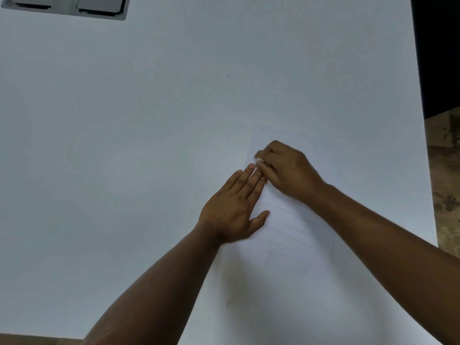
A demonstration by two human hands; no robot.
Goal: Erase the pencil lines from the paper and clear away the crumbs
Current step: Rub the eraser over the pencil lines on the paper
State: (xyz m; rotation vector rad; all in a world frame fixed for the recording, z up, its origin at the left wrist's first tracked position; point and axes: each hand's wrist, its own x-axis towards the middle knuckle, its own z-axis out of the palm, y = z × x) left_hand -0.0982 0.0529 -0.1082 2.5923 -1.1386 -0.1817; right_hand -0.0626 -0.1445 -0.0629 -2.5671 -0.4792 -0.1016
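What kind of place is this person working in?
Probably an office or study desk, though little shows. A wide white table holds a sheet of paper with faint pencil lines, and a grey flap panel, perhaps for cables, is set into the tabletop. Worn flooring shows beyond the edge.

Table top [174, 108]: smooth, matt, white, laminate-like. Paper sheet [293, 235] at near right: thin, matt, white, faint pencil lines [286, 232] seen on it. Recessed panel [67, 6] at far left: grey, metal-looking, dull sheen. Floor [445, 170] at right edge: rough, mottled brown.
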